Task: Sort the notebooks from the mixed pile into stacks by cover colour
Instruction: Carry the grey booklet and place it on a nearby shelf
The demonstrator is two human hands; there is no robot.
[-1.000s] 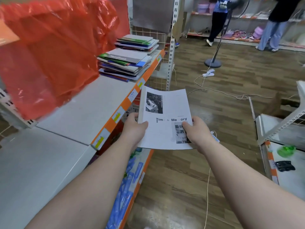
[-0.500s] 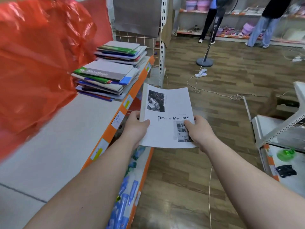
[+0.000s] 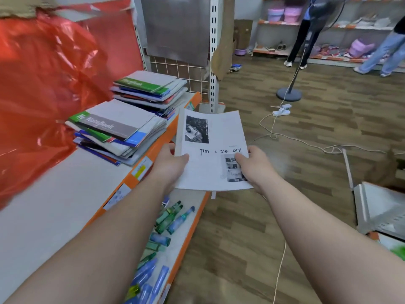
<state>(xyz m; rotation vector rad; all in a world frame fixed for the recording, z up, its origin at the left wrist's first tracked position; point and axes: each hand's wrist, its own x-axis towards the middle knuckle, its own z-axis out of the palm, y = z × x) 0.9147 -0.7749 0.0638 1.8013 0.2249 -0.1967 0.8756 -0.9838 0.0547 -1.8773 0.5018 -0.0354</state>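
Red plastic sheet point(image 3: 43, 84) bunched far left, over white shelf point(image 3: 54, 205). On the shelf, two mixed piles: near stack point(image 3: 114, 132) topped by grey-and-green cover, far stack point(image 3: 151, 91) behind it, green band on top. Left hand point(image 3: 171, 163) grips white notebook point(image 3: 210, 150) at left edge, thumb on cover, fingers tucked beneath, hidden. Notebook held in air just off shelf front, printed cover up. Right hand point(image 3: 254, 165) pinches lower right part, thumb on top. Below, green and blue tubes point(image 3: 173, 218) on lower shelf. Further right, fan base point(image 3: 289, 94) and power strip point(image 3: 281, 111) on floor.
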